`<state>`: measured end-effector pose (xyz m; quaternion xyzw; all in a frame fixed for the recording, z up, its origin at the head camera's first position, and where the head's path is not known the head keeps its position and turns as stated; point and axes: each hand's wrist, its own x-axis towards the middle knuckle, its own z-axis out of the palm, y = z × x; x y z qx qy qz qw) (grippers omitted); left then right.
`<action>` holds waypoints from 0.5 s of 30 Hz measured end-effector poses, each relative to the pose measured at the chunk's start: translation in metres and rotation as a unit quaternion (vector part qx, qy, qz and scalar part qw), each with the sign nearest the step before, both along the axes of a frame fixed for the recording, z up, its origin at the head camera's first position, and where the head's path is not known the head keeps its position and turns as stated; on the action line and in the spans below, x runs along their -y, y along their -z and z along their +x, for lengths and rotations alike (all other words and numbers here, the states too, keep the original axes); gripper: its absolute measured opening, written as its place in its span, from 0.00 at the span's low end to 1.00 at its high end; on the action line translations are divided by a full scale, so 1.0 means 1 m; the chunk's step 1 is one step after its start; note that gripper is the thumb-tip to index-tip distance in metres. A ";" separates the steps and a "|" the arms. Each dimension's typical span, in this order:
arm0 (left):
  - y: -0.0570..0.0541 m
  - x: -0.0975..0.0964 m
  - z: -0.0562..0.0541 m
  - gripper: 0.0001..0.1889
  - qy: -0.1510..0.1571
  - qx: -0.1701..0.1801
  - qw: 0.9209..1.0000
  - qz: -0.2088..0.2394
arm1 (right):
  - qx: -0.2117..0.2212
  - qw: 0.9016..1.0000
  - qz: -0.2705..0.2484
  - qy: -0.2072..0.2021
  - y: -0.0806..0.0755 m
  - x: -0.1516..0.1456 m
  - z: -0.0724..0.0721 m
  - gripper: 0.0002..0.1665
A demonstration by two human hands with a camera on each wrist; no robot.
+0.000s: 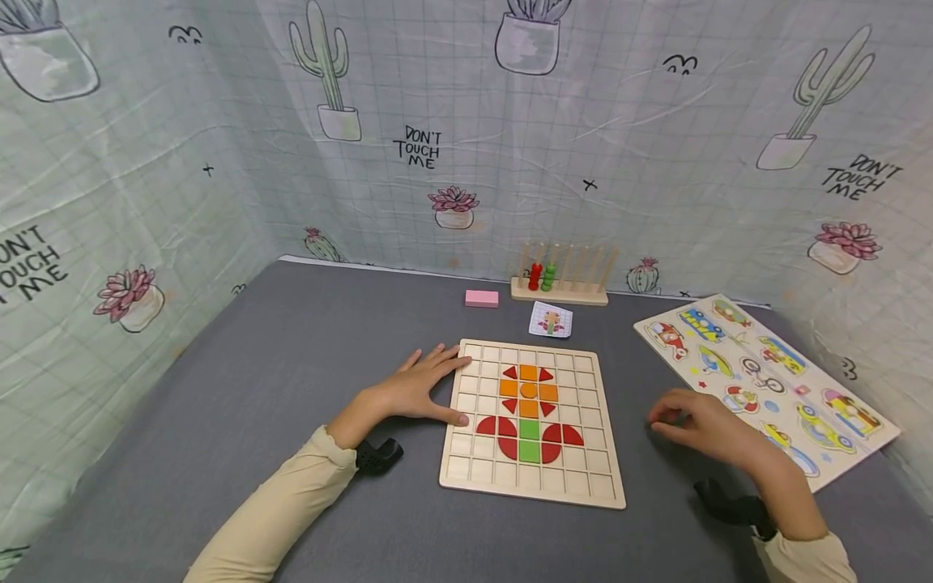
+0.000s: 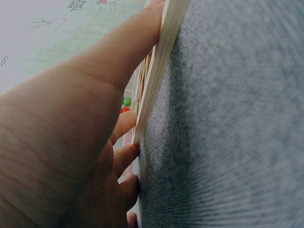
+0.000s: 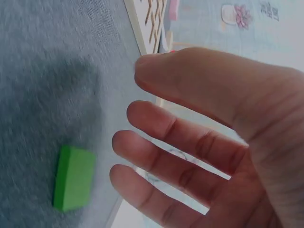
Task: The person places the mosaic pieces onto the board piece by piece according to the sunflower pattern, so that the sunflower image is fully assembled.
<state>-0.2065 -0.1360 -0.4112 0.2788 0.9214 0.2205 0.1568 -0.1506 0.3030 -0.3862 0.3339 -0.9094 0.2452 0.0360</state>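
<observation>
A wooden grid board (image 1: 589, 486) lies on the dark grey table, bearing orange and green squares, red triangles, red quarter-rounds and an orange round piece. My left hand (image 1: 411, 391) rests at the board's left edge, thumb and fingertips touching its rim (image 2: 156, 71). To the right of the board, my right hand (image 1: 703, 421) hovers over the table with loosely bent fingers and holds nothing. In the right wrist view a green block (image 3: 76, 179) lies on the table near those fingertips; the head view does not show it.
Behind the board lies a small pattern card (image 1: 550, 321). Farther back are a pink block (image 1: 482, 299) and a wooden peg rack (image 1: 558, 293) with red and green beads. A picture puzzle board (image 1: 765, 389) lies at the right. A patterned cloth (image 1: 496, 146) hangs behind the table.
</observation>
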 end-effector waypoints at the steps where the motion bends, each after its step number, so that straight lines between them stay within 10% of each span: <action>1: 0.000 0.000 0.000 0.52 0.000 0.000 1.000 0.000 | -0.004 1.000 0.000 0.000 0.000 -0.002 0.000 0.12; 15: 0.003 0.001 0.000 0.52 -0.001 0.000 1.000 0.006 | 0.042 0.998 0.039 0.004 0.001 -0.021 0.002 0.15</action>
